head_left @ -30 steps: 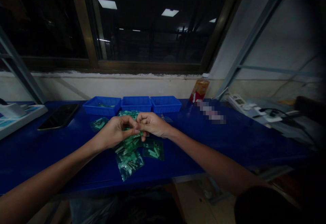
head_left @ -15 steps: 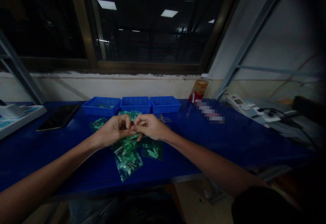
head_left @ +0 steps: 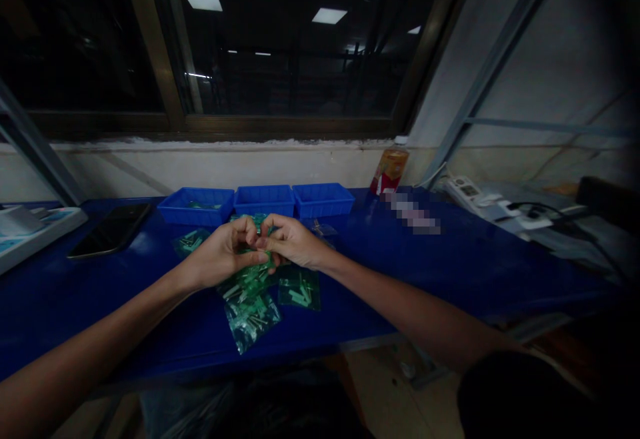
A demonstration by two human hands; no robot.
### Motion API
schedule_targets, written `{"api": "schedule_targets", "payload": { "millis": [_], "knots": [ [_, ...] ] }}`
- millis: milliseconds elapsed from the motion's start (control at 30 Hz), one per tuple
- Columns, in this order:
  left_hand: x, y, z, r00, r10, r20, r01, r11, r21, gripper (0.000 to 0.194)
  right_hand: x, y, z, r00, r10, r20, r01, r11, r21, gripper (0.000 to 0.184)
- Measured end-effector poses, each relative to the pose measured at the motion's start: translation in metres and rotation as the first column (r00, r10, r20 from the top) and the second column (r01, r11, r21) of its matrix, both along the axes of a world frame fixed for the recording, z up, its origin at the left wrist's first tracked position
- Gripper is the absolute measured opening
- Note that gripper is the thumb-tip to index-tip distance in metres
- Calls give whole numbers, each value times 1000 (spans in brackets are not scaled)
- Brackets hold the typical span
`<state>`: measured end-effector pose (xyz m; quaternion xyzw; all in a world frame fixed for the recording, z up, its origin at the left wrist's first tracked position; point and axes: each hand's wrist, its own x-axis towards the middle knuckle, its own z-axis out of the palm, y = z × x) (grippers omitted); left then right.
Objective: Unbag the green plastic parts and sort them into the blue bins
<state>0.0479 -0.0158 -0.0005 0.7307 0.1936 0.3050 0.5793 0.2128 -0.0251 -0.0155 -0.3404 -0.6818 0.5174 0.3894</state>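
Note:
My left hand (head_left: 231,251) and my right hand (head_left: 293,242) meet over the middle of the desk, fingers closed and fingertips touching. A small green plastic bag (head_left: 271,262) shows in part just under the pinched fingers; most of it is hidden by them. Below lies a pile of clear green bags (head_left: 253,319) with thin pale sticks or pins inside. One similar bag (head_left: 300,290) lies to the right of the pile, and another bag (head_left: 191,242) lies left, beside my left wrist.
Three blue trays stand in a row at the back: a left tray (head_left: 173,212) with a few pieces in it, a middle tray (head_left: 265,192) and a right tray (head_left: 323,209). A phone (head_left: 107,231) and power strip (head_left: 45,229) lie left. A drink bottle (head_left: 390,169) stands at the back right.
Both hands keep their pinch, with only a slight shift of the fingers. The view has tilted a little. The bags and trays have stayed in place.

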Motion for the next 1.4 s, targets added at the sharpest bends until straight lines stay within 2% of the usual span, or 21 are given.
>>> {"api": "schedule_targets", "payload": {
  "millis": [67, 167, 233, 300, 367, 433, 567, 667, 767, 867, 933, 1000, 1067, 1133, 1167, 1200, 1233, 1300, 1333, 1367, 1400],
  "knots": [
    [-1, 4, 0, 998, 55, -15, -55, 998, 31, 28, 0, 2, 1, 999, -53, -4, 53, 999, 8, 28],
    [-6, 12, 0, 966, 257, -15, -251, 954, 163, 20, -2, 3, 3, 989, -147, -6, 147, 981, 127, 23],
    [-8, 16, -1, 926, 377, 12, -368, 898, 241, 17, -3, 3, 3, 973, -229, 21, 217, 944, 247, 19],
    [-9, 18, -1, 910, 414, 28, -406, 874, 266, 15, -5, 3, 3, 946, -319, 53, 284, 897, 338, 15],
    [-8, 18, -2, 912, 409, 33, -405, 882, 243, 14, -6, 3, 4, 923, -379, 72, 327, 867, 376, 14],
    [-5, 16, -2, 909, 411, 71, -417, 895, 160, 13, -7, 1, 4, 923, -380, 60, 337, 873, 352, 15],
    [-2, 11, -1, 887, 444, 129, -424, 892, -154, 17, -12, 0, 4, 953, -301, -20, 297, 926, 232, 13],
    [-1, 10, -2, 895, 434, 102, -389, 873, -295, 22, -16, 2, 1, 919, -393, -27, 389, 893, 225, 8],
    [-3, 11, -4, 902, 422, 88, -397, 893, -213, 32, -15, 3, -1, 856, -516, 15, 486, 816, 313, 10],
    [-4, 14, -6, 892, 448, 51, -443, 892, -86, 35, -11, 2, 2, 814, -572, 100, 486, 765, 422, 13],
    [-4, 15, -5, 885, 463, 44, -455, 882, -125, 31, -9, 1, 5, 826, -548, 132, 458, 789, 411, 12],
    [-4, 15, -4, 891, 450, 64, -427, 877, -219, 28, -7, 1, 8, 874, -473, 110, 416, 845, 336, 10],
    [-4, 15, -3, 898, 430, 96, -395, 882, -257, 29, -7, 1, 8, 916, -397, 56, 370, 891, 263, 8],
    [-4, 15, -3, 893, 437, 104, -420, 894, -154, 27, -9, 1, 7, 929, -370, 20, 357, 908, 222, 8],
    [-4, 14, -4, 880, 464, 101, -463, 886, -38, 24, -10, 2, 6, 925, -381, 7, 371, 904, 213, 8],
    [-4, 13, -4, 857, 506, 100, -515, 849, 114, 20, -11, 2, 4, 915, -403, -1, 395, 895, 209, 8],
    [-4, 12, -4, 825, 554, 108, -560, 779, 282, 14, -12, 2, 2, 900, -436, -6, 427, 879, 211, 9],
    [-4, 10, -4, 765, 629, 140, -578, 575, 579, 5, -14, 3, -2, 863, -505, -9, 493, 838, 233, 10],
    [-4, 9, -4, 749, 646, 150, -551, 479, 683, 5, -15, 3, -4, 846, -533, -9, 517, 817, 254, 10],
    [-3, 8, -4, 743, 652, 149, -510, 408, 757, 8, -15, 3, -5, 833, -553, -10, 533, 798, 282, 11],
    [-3, 7, -4, 745, 652, 138, -466, 362, 807, 12, -15, 2, -6, 822, -569, -14, 544, 778, 315, 12]
  ]
}}
